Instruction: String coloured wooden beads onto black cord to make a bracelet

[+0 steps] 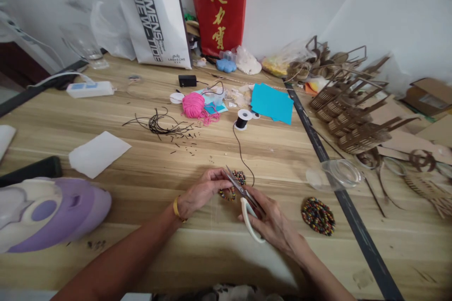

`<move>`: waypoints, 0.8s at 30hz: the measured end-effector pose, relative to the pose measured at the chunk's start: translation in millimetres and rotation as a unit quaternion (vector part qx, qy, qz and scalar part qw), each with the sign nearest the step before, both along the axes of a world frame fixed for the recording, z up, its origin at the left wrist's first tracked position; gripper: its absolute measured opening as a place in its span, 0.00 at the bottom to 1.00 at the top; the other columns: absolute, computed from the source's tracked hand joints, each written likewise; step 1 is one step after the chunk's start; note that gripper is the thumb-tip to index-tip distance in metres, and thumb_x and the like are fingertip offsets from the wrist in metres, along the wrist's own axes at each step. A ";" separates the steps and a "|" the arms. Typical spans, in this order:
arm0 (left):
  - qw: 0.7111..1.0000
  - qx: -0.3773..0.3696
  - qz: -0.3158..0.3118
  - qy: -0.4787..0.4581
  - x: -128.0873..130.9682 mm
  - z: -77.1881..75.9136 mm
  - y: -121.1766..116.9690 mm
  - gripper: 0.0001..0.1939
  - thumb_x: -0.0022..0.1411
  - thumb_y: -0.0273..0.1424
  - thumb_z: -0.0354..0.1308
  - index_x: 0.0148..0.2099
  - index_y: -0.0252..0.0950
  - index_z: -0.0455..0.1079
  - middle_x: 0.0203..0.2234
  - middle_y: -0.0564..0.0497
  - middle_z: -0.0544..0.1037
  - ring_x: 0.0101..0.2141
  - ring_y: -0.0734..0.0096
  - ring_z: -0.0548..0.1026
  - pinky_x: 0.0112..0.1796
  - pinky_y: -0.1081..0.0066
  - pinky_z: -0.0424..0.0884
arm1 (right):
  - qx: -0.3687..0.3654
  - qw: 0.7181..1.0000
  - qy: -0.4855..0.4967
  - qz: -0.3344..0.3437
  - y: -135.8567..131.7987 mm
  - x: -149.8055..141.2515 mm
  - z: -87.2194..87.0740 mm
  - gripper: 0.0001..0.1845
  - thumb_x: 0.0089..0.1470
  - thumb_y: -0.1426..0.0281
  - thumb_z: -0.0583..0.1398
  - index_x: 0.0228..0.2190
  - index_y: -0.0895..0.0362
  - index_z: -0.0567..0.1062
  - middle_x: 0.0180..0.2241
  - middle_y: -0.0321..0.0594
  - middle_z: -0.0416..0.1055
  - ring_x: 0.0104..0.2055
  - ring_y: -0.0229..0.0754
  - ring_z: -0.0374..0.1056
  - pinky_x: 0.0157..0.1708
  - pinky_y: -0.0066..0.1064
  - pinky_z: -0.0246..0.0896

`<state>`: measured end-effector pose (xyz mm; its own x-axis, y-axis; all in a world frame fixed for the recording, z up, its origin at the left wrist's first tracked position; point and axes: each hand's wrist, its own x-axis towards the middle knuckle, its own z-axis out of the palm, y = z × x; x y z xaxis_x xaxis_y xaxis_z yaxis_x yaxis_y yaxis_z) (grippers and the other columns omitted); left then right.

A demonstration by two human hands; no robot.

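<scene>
1. Tabletop [169, 160]: light wood grain, fills most of frame; dark strip runs down its R side.
2. White printed bag w/ black lettering [155, 19] and tall red bag w/ gold characters [233, 9]: both upright, top ctr-left & top ctr.
3. Rounded purple-and-white plastic appliance [61, 211]: lower L, cut off by frame edge.
4. Brown woven baskets w/ tall handles [363, 129]: grouped upper R.
5. L hand [201, 193]: ctr, narrow, thumb & fingers pinched on the short loop of beads; yellow band [177, 209] at wrist.
6. R hand [273, 218]: just R of ctr, wrapped round the white-handled metal scissors [243, 192]; blades point up-left, tips right by L fingertips.
7. Flat bright-blue sheets [271, 102]: overlapping, upper R of ctr.
8. Loose tangle of thin black cords [160, 124]: L of ctr, short black bits scattered near it.
9. Coiled heap of multicoloured beads [318, 216]: lower R, apart from hands.
10. Pink yarn ball [193, 105]: upper ctr.
11. White spool of black cord [242, 122]: upper ctr; its cord trails down to near R hand.
12. Short loop of multicoloured beads [232, 195]: frame ctr, below L fingertips, partly hidden.
</scene>
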<state>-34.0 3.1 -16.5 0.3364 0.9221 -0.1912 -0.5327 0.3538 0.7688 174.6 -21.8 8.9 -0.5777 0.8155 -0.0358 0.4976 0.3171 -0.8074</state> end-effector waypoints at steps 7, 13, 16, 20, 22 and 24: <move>1.000 -0.006 0.001 -0.003 0.6 -0.8 0.1 0.12 0.43 0.31 0.71 0.30 0.31 0.73 0.25 0.51 0.76 0.25 0.76 0.71 0.30 0.75 0.67 | -0.001 1.000 0.001 0.013 -1.5 0.4 3.2 0.29 0.56 0.64 0.59 0.57 0.56 0.59 0.38 0.41 0.71 0.32 0.38 0.65 0.33 0.26 0.63; 1.000 -0.006 0.006 0.002 0.8 -1.2 -0.4 0.12 0.43 0.30 0.71 0.30 0.31 0.74 0.25 0.51 0.76 0.26 0.76 0.71 0.31 0.74 0.67 | -0.010 1.000 0.024 0.015 -3.8 -2.5 4.7 0.27 0.58 0.66 0.57 0.57 0.56 0.59 0.43 0.44 0.70 0.42 0.42 0.67 0.43 0.29 0.63; 1.000 -0.006 0.006 0.015 0.4 -1.0 -1.0 0.12 0.43 0.30 0.70 0.31 0.30 0.74 0.25 0.51 0.77 0.25 0.77 0.71 0.30 0.75 0.66 | -0.006 1.000 0.027 0.014 -5.0 -3.5 2.7 0.26 0.58 0.66 0.56 0.56 0.56 0.61 0.39 0.42 0.71 0.37 0.40 0.67 0.39 0.27 0.64; 1.000 -0.011 0.003 0.028 -0.6 0.9 -1.6 0.12 0.44 0.30 0.70 0.32 0.31 0.75 0.25 0.50 0.77 0.24 0.76 0.72 0.28 0.75 0.65 | 0.006 1.000 0.031 -0.003 -5.8 -3.7 0.4 0.25 0.57 0.67 0.57 0.56 0.57 0.61 0.35 0.39 0.71 0.33 0.38 0.66 0.36 0.25 0.64; 0.999 -0.017 0.001 0.027 -1.2 2.0 -1.5 0.11 0.43 0.29 0.70 0.32 0.31 0.76 0.25 0.50 0.78 0.23 0.76 0.72 0.27 0.75 0.65 | 0.010 0.999 0.036 -0.011 -5.7 -3.3 -0.2 0.25 0.57 0.67 0.57 0.56 0.57 0.62 0.35 0.39 0.71 0.34 0.38 0.67 0.37 0.24 0.64; 1.000 -0.021 0.000 0.022 -1.7 2.8 -1.2 0.11 0.43 0.29 0.70 0.32 0.32 0.76 0.25 0.50 0.78 0.23 0.75 0.73 0.27 0.75 0.66 | 0.015 0.999 0.039 -0.018 -5.5 -2.2 -1.1 0.25 0.57 0.66 0.57 0.55 0.58 0.62 0.35 0.39 0.72 0.33 0.38 0.67 0.35 0.24 0.64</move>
<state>-35.6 1.9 -13.7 0.3262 0.9134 -0.2436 -0.4995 0.3854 0.7759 172.4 -27.3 7.8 -0.5474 0.8362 0.0335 0.4448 0.3247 -0.8347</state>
